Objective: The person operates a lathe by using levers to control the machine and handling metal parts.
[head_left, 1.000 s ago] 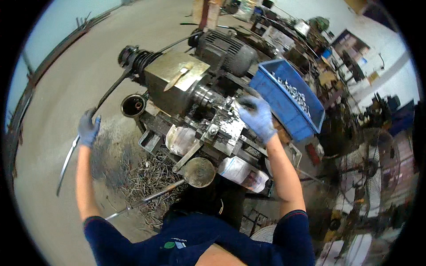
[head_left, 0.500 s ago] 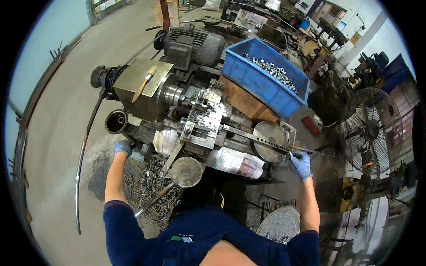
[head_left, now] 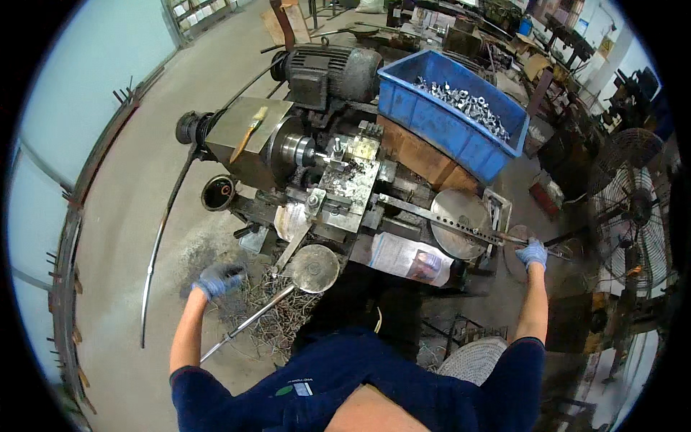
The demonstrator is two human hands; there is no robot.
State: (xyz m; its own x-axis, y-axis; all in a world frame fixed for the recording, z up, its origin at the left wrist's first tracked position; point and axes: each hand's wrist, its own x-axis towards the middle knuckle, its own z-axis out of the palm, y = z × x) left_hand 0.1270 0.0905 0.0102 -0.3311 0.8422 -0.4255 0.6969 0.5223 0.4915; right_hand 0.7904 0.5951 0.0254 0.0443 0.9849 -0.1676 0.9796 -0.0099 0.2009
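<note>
My left hand (head_left: pixel 214 281), in a blue-grey glove with darkened fingertips, hovers over the heap of metal shavings (head_left: pixel 277 299) left of the lathe. Its fingers reach out, slightly blurred, and I see nothing in them. On the right, my gloved right hand (head_left: pixel 533 253) is closed round a metal rod (head_left: pixel 515 238) that sticks out past the perforated flat bar (head_left: pixel 439 219). Between the hands stands a small lathe with a shiny chuck (head_left: pixel 296 151) and a tool slide (head_left: pixel 353 183) strewn with dark chips. A round-plated lever (head_left: pixel 315 268) juts toward me.
A blue crate (head_left: pixel 453 119) of small metal parts stands on a wooden block behind the lathe. A brush (head_left: pixel 249 135) lies on the headstock cover. The motor (head_left: pixel 327 75) is behind it, a round pot (head_left: pixel 218 193) at left, a caged fan (head_left: pixel 633 209) at far right.
My left hand has come away from beside the lathe's lower left and moved nearer to me. My right hand has shifted from the perforated bar's end outward along the rod. The view has tilted slightly.
</note>
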